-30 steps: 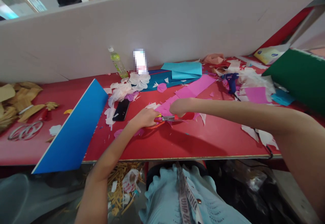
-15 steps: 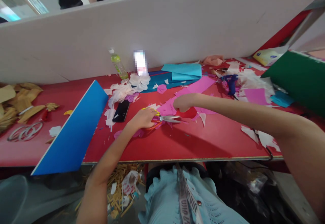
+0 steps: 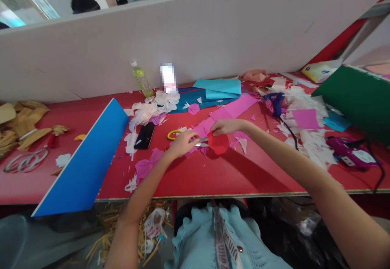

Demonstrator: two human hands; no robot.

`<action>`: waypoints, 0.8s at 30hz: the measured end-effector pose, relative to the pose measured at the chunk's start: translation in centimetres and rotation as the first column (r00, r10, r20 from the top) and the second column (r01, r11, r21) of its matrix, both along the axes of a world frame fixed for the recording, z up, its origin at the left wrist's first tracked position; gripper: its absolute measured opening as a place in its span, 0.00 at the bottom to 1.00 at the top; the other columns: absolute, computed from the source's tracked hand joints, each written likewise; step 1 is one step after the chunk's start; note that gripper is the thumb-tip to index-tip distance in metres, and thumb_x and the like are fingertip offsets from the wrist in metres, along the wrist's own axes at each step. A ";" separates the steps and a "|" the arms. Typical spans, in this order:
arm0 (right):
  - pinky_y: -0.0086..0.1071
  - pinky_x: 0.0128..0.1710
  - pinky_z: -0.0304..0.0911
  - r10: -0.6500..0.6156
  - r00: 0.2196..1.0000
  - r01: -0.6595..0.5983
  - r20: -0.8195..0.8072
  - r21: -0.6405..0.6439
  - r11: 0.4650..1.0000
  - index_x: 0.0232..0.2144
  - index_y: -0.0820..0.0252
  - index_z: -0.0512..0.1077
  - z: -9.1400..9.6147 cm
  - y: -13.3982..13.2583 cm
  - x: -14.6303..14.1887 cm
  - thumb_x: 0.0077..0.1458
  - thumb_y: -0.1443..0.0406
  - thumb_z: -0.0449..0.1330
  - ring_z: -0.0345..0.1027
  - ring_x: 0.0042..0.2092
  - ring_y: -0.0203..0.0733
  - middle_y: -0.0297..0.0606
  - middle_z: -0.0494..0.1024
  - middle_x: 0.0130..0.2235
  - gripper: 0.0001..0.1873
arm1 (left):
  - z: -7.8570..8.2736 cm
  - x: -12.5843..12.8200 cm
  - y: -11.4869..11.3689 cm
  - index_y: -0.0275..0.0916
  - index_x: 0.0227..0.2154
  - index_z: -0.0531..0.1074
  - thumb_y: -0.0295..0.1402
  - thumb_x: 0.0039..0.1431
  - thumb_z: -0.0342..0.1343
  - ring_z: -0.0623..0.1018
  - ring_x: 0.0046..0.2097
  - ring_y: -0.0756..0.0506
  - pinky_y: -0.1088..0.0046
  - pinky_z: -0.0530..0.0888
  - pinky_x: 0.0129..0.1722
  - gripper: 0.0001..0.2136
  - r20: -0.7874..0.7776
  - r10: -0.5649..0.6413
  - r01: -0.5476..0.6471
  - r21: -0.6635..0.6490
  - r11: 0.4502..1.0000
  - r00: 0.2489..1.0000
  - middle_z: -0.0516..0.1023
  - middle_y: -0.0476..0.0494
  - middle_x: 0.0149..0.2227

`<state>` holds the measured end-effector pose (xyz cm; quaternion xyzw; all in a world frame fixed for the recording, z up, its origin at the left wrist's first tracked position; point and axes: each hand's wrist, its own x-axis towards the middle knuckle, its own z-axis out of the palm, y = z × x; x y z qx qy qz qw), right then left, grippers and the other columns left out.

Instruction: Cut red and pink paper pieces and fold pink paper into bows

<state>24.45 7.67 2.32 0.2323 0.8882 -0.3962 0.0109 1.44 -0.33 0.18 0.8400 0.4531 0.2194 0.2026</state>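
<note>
My right hand (image 3: pixel 224 126) pinches the upper edge of a red round paper piece (image 3: pixel 218 144), which hangs over the table beneath the fingers. To its left, my left hand (image 3: pixel 184 142) lies over the middle of a pair of scissors, fingers curled; whether they grip it is hidden. One yellow handle loop (image 3: pixel 173 135) sticks out behind this hand. The scissors' blades (image 3: pixel 201 143) point right, towards the red piece. Pink crepe paper (image 3: pixel 227 112) and small scraps lie behind and around both hands.
A blue board (image 3: pixel 88 159) leans at left beside a black phone (image 3: pixel 145 135). Behind stand a bottle (image 3: pixel 141 80) and a lit, blurred screen (image 3: pixel 168 78). Glue guns (image 3: pixel 352 153), paper scraps and a green board (image 3: pixel 355 102) are at right. The front edge is near my body.
My left hand has shifted right, from the scissors' handles over their middle. More of the red piece shows under my right hand. The forearm has swung back, uncovering the pink glue gun.
</note>
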 end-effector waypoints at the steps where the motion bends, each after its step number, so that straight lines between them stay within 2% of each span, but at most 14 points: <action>1: 0.27 0.25 0.48 -0.004 1.000 0.003 -0.019 -0.019 1.000 0.22 0.65 0.69 -0.3 -0.2 -0.2 0.50 0.66 0.50 0.51 0.24 0.31 0.31 0.64 0.21 0.11 | -0.3 0.7 0.0 0.39 0.38 0.71 0.33 0.56 0.48 0.73 0.41 0.47 0.72 0.68 0.41 0.10 0.042 -0.013 0.014 -0.028 1.000 0.999 0.75 0.45 0.39; 4: 0.27 0.25 0.47 -0.030 0.999 0.028 -0.035 -0.059 0.998 0.21 0.65 0.69 -1.2 -0.5 -0.5 0.48 0.65 0.51 0.49 0.23 0.30 0.30 0.62 0.20 0.11 | -1.0 1.9 0.2 0.38 0.37 0.71 0.30 0.55 0.48 0.73 0.40 0.48 0.73 0.68 0.40 0.09 0.104 -0.041 0.049 -0.076 0.996 0.994 0.75 0.44 0.39; 7: 0.27 0.24 0.45 -0.053 0.997 0.047 -0.059 -0.085 0.995 0.19 0.64 0.66 -2.1 -0.7 -0.7 0.47 0.65 0.50 0.47 0.23 0.30 0.28 0.58 0.19 0.10 | -1.3 2.3 0.4 0.37 0.32 0.72 0.29 0.54 0.49 0.73 0.36 0.48 0.74 0.68 0.36 0.07 0.091 -0.066 0.073 -0.085 0.994 0.994 0.76 0.45 0.35; 10: 0.27 0.23 0.44 -0.075 0.991 0.064 -0.107 -0.105 0.992 0.17 0.63 0.62 -3.0 -0.9 -0.6 0.47 0.64 0.50 0.45 0.23 0.29 0.28 0.54 0.19 0.11 | -1.4 2.4 0.4 0.37 0.28 0.71 0.29 0.54 0.48 0.72 0.32 0.49 0.74 0.66 0.33 0.07 0.064 -0.046 0.051 -0.083 0.995 0.997 0.75 0.47 0.30; 13: 0.27 0.23 0.43 -0.098 0.987 0.082 -0.128 -0.126 0.989 0.16 0.61 0.58 -3.6 -1.2 -0.6 0.47 0.65 0.49 0.44 0.23 0.29 0.27 0.51 0.19 0.10 | -1.7 2.4 0.3 0.37 0.27 0.70 0.29 0.54 0.48 0.71 0.32 0.50 0.75 0.65 0.32 0.07 0.066 -0.030 0.034 -0.062 0.998 0.997 0.74 0.47 0.29; 16: 0.27 0.23 0.42 -0.148 0.978 0.124 -0.148 -0.161 0.979 0.16 0.61 0.56 -3.9 -1.5 -0.4 0.46 0.66 0.49 0.43 0.23 0.29 0.27 0.50 0.19 0.09 | -2.0 2.3 0.3 0.38 0.25 0.69 0.29 0.55 0.47 0.71 0.32 0.50 0.75 0.66 0.33 0.07 0.065 0.018 -0.018 -0.005 1.000 0.998 0.73 0.48 0.29; 19: 0.27 0.23 0.42 -0.215 0.958 0.181 -0.189 -0.185 0.966 0.17 0.61 0.57 -4.4 -1.8 0.0 0.48 0.64 0.49 0.43 0.23 0.29 0.27 0.51 0.19 0.11 | -2.3 1.9 0.6 0.38 0.21 0.67 0.31 0.56 0.47 0.70 0.33 0.49 0.72 0.66 0.38 0.10 0.046 0.124 -0.128 0.096 0.987 0.991 0.71 0.48 0.26; 22: 0.27 0.23 0.44 -0.310 0.924 0.261 -0.221 -0.227 0.938 0.18 0.62 0.59 -5.1 -2.2 0.3 0.50 0.59 0.51 0.44 0.23 0.29 0.27 0.53 0.19 0.14 | -2.5 1.6 0.7 0.38 0.24 0.67 0.29 0.54 0.48 0.71 0.36 0.48 0.70 0.67 0.42 0.06 0.082 0.162 -0.173 0.140 0.975 0.983 0.72 0.47 0.30; 24: 0.27 0.23 0.45 -0.389 0.890 0.325 -0.239 -0.269 0.907 0.19 0.62 0.62 -5.4 -2.5 0.2 0.49 0.57 0.52 0.46 0.23 0.30 0.28 0.55 0.19 0.15 | -2.6 1.7 0.7 0.38 0.31 0.68 0.29 0.54 0.48 0.72 0.37 0.48 0.71 0.68 0.40 0.05 0.150 0.162 -0.174 0.071 0.982 0.975 0.74 0.46 0.33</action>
